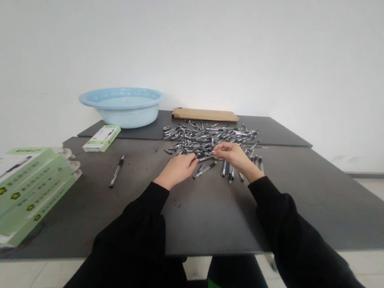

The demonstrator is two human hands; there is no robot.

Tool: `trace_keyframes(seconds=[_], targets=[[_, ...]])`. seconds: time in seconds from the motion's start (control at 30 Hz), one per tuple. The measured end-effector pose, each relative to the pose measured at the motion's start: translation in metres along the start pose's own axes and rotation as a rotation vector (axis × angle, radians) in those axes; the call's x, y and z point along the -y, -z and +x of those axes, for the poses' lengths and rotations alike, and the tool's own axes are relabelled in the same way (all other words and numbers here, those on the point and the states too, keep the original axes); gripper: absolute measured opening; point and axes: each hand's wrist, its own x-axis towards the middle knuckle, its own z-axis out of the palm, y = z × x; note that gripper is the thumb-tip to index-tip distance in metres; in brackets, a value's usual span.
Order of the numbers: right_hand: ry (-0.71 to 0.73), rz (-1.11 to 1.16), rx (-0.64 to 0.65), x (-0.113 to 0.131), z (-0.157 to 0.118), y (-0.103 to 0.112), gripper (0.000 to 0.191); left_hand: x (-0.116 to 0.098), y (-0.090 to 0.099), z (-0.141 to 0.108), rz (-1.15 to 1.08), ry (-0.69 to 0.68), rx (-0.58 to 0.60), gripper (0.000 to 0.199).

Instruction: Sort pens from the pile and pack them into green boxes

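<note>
A heap of black-and-clear pens [208, 136] is spread across the table in front of me. At its near edge, my left hand [179, 168] has its fingers drawn together on the dark end of a pen [204, 154]. My right hand [233, 155] pinches at the other end of this pen, thumb against fingertips. The fingers partly cover it. Just below lies a loose pen [204, 170], slanting on the tabletop. Several more pens [229, 171] lie side by side beneath and beside my right hand, pointing towards me.
Green-and-white pen boxes [24, 185] are stacked at the left. Behind them lies one flat box [102, 139], with a single pen [117, 171] nearer me. A light blue basin [128, 117] and a brown cardboard piece [205, 114] stand at the back of the dark table [312, 194], by the wall.
</note>
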Motion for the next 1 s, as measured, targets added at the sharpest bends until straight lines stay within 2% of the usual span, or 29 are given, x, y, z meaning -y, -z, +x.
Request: trace_keyframes(seconds=[0.5,1.0], targets=[[0.019,-0.037,0.043,0.010,-0.004,-0.007,0.026,0.002,-0.002,0.000,0.028,-0.009,0.006,0.031],[0.056,-0.040,0.041,0.011,-0.007,0.002,0.026,-0.002,0.001,-0.001,0.040,-0.005,0.018,0.029]])
